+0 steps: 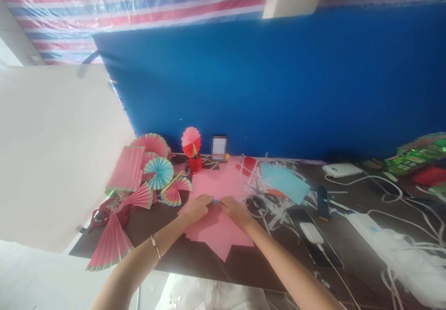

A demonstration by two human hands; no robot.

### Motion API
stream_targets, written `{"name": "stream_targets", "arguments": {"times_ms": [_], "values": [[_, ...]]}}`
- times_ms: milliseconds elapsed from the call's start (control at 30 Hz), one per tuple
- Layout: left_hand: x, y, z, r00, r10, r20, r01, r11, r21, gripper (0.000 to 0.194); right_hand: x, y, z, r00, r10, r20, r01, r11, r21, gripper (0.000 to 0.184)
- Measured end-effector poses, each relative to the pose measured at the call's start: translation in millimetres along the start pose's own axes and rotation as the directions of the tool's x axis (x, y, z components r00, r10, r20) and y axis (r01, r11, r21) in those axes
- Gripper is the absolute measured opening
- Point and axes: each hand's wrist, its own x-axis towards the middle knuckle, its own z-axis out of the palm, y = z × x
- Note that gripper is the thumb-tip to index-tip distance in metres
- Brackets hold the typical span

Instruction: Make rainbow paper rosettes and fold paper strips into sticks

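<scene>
My left hand and my right hand rest close together on a stack of pink paper sheets lying on a dark table. Both pinch a small bluish folded piece between their fingertips. A thin bracelet circles my left wrist. Folded pink paper fans and a teal and pink rosette lie to the left of my hands.
A red cup with a pink fan stands at the back, against a blue board. Light blue paper, white paper strips, a phone, power banks and white cables lie to the right.
</scene>
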Motion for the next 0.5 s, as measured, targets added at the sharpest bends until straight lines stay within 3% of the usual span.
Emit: {"name": "stream_targets", "arguments": {"times_ms": [133, 267, 400, 500], "values": [[-5.7, 0.8, 4.1, 0.996, 0.083, 0.041, -0.085, 0.995, 0.048, 0.051, -18.2, 1.5, 10.5, 0.997, 0.08, -0.007, -0.078, 0.985, 0.154, 0.043], [-13.8, 1.8, 7.6, 0.981, 0.197, 0.0, -0.196, 0.978, 0.07, 0.048, -30.6, 1.9, 16.5, 0.978, 0.17, 0.118, -0.199, 0.931, 0.306, 0.049], [-20.4, 5.6, 6.8, 0.986, 0.159, -0.044, -0.162, 0.984, -0.07, 0.057, -29.7, -3.4, 7.0, 0.958, 0.192, 0.212, -0.263, 0.885, 0.385, 0.049], [-19.4, 5.2, 3.1, 0.99, 0.141, -0.025, -0.143, 0.972, -0.188, 0.055, -31.6, -6.4, -8.2, 0.965, 0.17, 0.202, -0.237, 0.891, 0.387, 0.053]]}}
